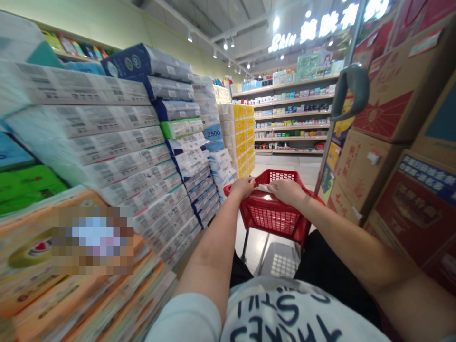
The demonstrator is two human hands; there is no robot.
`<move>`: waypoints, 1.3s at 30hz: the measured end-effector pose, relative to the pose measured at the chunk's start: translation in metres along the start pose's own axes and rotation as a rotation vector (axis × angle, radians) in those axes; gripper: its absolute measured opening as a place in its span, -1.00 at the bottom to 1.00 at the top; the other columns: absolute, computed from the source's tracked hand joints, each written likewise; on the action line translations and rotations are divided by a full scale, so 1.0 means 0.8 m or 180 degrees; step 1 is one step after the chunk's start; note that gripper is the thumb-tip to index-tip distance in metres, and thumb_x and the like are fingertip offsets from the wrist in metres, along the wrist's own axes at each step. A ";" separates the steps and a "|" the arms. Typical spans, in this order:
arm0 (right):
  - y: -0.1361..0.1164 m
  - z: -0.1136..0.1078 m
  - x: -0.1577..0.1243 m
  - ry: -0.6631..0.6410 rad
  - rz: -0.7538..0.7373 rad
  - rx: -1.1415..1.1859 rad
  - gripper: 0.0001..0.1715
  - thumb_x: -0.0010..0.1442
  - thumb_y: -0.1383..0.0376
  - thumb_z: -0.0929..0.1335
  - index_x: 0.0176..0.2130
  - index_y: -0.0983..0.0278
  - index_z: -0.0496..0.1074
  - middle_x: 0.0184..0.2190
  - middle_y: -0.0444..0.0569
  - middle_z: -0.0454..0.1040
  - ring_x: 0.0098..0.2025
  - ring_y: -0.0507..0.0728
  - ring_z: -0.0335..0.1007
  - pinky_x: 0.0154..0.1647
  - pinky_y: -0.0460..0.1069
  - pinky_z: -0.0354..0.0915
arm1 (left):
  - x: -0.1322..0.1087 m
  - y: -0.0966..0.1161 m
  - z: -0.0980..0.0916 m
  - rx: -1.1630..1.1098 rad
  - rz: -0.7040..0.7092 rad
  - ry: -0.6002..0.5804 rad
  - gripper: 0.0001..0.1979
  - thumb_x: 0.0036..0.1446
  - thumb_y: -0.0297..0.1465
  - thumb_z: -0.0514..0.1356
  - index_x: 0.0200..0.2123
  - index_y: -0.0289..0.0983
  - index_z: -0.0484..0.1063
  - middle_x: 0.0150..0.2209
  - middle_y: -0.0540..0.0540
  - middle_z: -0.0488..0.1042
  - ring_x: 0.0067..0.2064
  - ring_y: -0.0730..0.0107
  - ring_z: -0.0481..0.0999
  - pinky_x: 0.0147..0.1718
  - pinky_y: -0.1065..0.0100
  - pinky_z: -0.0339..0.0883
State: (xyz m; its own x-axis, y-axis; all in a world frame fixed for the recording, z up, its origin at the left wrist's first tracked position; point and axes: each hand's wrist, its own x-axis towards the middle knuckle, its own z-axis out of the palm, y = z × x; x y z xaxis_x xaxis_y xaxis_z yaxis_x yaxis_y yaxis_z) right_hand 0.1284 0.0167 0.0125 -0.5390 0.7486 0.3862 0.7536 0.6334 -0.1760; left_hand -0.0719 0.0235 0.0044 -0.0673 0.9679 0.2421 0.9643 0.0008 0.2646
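Both of my hands rest on the near rim of a red plastic shopping cart basket [272, 216] straight ahead of me. My left hand [243, 186] is curled over the rim at its left side. My right hand [287, 191] lies closed over the rim beside it, fingers wrapped down. The basket looks empty inside as far as I can see. A lower grey wire shelf of the cart [281, 260] shows under the basket.
Stacks of wrapped tissue packs [142, 156] crowd the left side. Cardboard boxes [399, 142] are piled on a trolley with a grey handle [351, 92] on the right. A narrow tiled aisle [285, 164] leads to product shelves [292, 118] ahead.
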 end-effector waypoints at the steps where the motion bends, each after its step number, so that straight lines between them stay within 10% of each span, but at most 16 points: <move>1: 0.000 0.000 0.000 0.0032 -0.0135 0.0047 -0.54 0.28 0.07 0.14 -0.27 0.22 0.50 -0.30 -0.01 0.54 -0.23 0.12 0.42 -0.24 -0.05 0.21 | 0.000 0.000 0.000 0.0019 -0.0005 0.0001 -0.60 0.23 -0.22 -0.10 -0.22 -0.19 0.52 -0.14 -0.09 0.51 -0.14 0.32 0.46 -0.17 0.40 0.26; 5: -0.001 -0.001 -0.004 0.0246 -0.0844 0.0232 -0.60 0.27 0.10 0.17 -0.17 0.19 0.48 -0.18 -0.05 0.52 -0.12 0.10 0.38 -0.12 -0.07 0.19 | 0.000 0.002 0.001 0.0137 -0.0002 0.0082 -0.60 0.23 -0.23 -0.11 -0.22 -0.19 0.51 -0.13 -0.10 0.51 -0.12 0.29 0.46 -0.17 0.38 0.26; 11: -0.002 -0.001 -0.004 0.0075 0.0004 -0.0023 -0.54 0.27 0.06 0.15 -0.31 0.22 0.50 -0.32 -0.01 0.54 -0.26 0.13 0.42 -0.28 -0.05 0.21 | -0.003 0.001 -0.002 0.0016 0.0050 0.0029 -0.58 0.23 -0.22 -0.12 -0.23 -0.17 0.52 -0.16 -0.07 0.53 -0.16 0.31 0.47 -0.20 0.39 0.27; 17: -0.004 -0.002 -0.006 0.0270 -0.0912 0.0331 -0.60 0.26 0.09 0.18 -0.15 0.19 0.48 -0.16 -0.05 0.52 -0.11 0.10 0.38 -0.09 -0.06 0.19 | -0.002 0.001 0.000 0.0098 0.0045 0.0143 -0.59 0.22 -0.22 -0.12 -0.23 -0.17 0.52 -0.14 -0.10 0.52 -0.14 0.27 0.46 -0.19 0.36 0.26; 22: -0.001 0.000 -0.002 0.0037 -0.0033 0.0068 -0.54 0.26 0.06 0.15 -0.30 0.22 0.50 -0.33 -0.02 0.54 -0.27 0.12 0.42 -0.29 -0.06 0.21 | 0.000 -0.002 0.002 0.0026 0.0064 0.0073 -0.58 0.22 -0.23 -0.12 -0.25 -0.17 0.53 -0.17 -0.07 0.53 -0.16 0.32 0.46 -0.20 0.39 0.26; 29: -0.006 -0.003 -0.007 0.0249 -0.0827 0.0307 -0.59 0.26 0.09 0.17 -0.14 0.19 0.48 -0.15 -0.05 0.52 -0.10 0.11 0.37 -0.10 -0.06 0.20 | -0.001 0.000 0.002 0.0091 0.0025 0.0152 -0.59 0.22 -0.23 -0.12 -0.22 -0.18 0.52 -0.14 -0.09 0.52 -0.14 0.28 0.46 -0.17 0.38 0.26; 35: -0.004 -0.003 -0.005 0.0017 -0.0027 0.0059 -0.54 0.26 0.05 0.15 -0.27 0.22 0.51 -0.30 -0.01 0.55 -0.24 0.11 0.43 -0.26 -0.06 0.23 | -0.005 0.002 -0.003 -0.0013 -0.0003 0.0047 -0.60 0.22 -0.24 -0.10 -0.24 -0.18 0.53 -0.16 -0.07 0.53 -0.15 0.31 0.46 -0.17 0.40 0.26; 39: -0.001 0.000 -0.006 0.0275 -0.0800 0.0401 -0.61 0.26 0.10 0.18 -0.17 0.19 0.50 -0.19 -0.06 0.54 -0.15 0.09 0.41 -0.11 -0.06 0.22 | -0.004 0.000 -0.002 -0.0003 0.0030 0.0089 -0.61 0.22 -0.25 -0.09 -0.25 -0.16 0.53 -0.17 -0.07 0.53 -0.15 0.30 0.46 -0.18 0.38 0.27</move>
State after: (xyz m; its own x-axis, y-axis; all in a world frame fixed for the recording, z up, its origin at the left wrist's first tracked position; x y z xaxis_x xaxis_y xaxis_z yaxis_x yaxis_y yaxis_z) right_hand 0.1305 0.0124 0.0109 -0.6648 0.5489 0.5067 0.5448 0.8203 -0.1740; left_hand -0.0719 0.0200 0.0054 -0.0653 0.9605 0.2706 0.9647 -0.0085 0.2631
